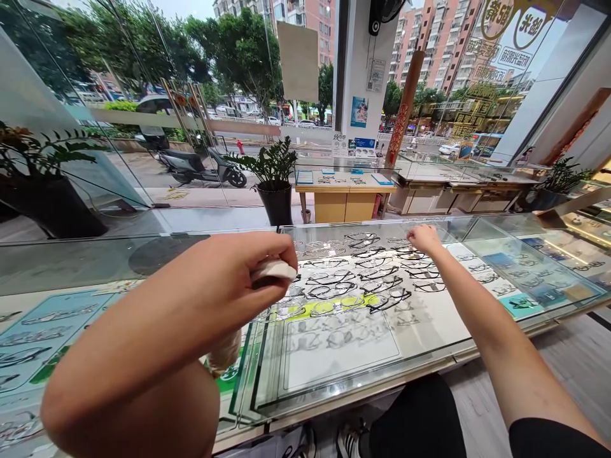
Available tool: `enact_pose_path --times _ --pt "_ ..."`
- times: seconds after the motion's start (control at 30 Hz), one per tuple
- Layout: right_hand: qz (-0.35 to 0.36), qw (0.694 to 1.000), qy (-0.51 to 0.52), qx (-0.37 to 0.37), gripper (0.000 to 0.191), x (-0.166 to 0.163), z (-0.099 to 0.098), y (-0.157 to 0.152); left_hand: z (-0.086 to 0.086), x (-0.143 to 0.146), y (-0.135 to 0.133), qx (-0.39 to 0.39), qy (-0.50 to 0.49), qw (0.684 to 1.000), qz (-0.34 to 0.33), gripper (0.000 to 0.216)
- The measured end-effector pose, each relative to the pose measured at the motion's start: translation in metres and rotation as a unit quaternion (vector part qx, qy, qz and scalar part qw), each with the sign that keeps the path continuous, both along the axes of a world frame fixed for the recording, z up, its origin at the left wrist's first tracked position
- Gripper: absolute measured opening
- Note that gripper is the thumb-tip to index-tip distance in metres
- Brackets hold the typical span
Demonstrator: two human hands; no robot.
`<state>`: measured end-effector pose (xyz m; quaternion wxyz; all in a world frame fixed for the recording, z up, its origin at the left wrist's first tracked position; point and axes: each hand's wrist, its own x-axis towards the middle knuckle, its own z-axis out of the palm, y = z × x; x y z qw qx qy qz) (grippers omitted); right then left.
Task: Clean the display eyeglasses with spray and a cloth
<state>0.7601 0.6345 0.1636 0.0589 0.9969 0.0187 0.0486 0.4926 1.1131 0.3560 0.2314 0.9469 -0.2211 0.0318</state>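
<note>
My left hand (272,257) is raised over the glass showcase, its fingers curled around a bunched white cloth (273,272). A crumpled pale piece (225,353) hangs below my forearm; I cannot tell if it belongs to the same cloth. My right hand (424,238) reaches to the far side of the showcase top, fingers closed, near the back ends of the rows of eyeglasses (377,273). Whatever its fingertips hold, if anything, is too small to make out. Several pairs with dark frames lie in rows, and clear-framed eyeglasses (329,308) lie on a yellow-green strip at the front.
The glass showcase (353,375) spans the space before me, with more eyeglasses (60,315) at left. A teal card (522,304) lies toward the right. Beyond stand a potted plant (275,168), a wooden display table (344,187) and large windows onto a street.
</note>
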Motion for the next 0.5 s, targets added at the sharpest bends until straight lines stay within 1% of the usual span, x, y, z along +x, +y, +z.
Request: enact_pose_path --times 0.17,0.27,0.33,0.4,0.5 --pt "-0.033 0.999 0.023 -0.004 0.035 0.016 -0.006 0.013 -0.002 -0.004 0.005 -0.007 0.0 1.0 0.016 0.017" --pt "-0.057 0.998 0.037 -0.008 0.034 0.024 -0.009 0.019 0.0 -0.009 0.006 -0.028 0.022 0.999 0.026 0.017" --pt "-0.071 0.997 0.043 -0.005 0.033 0.027 -0.009 0.023 0.003 -0.013 0.004 -0.041 0.023 0.998 0.03 0.014" --pt "-0.083 0.995 0.047 0.005 0.033 0.028 -0.007 0.026 0.006 -0.016 0.003 -0.062 0.01 0.998 0.025 0.01" --pt "-0.1 0.994 0.04 0.031 0.031 0.027 0.0 0.031 0.009 -0.02 0.002 -0.1 0.005 0.995 0.016 0.011"
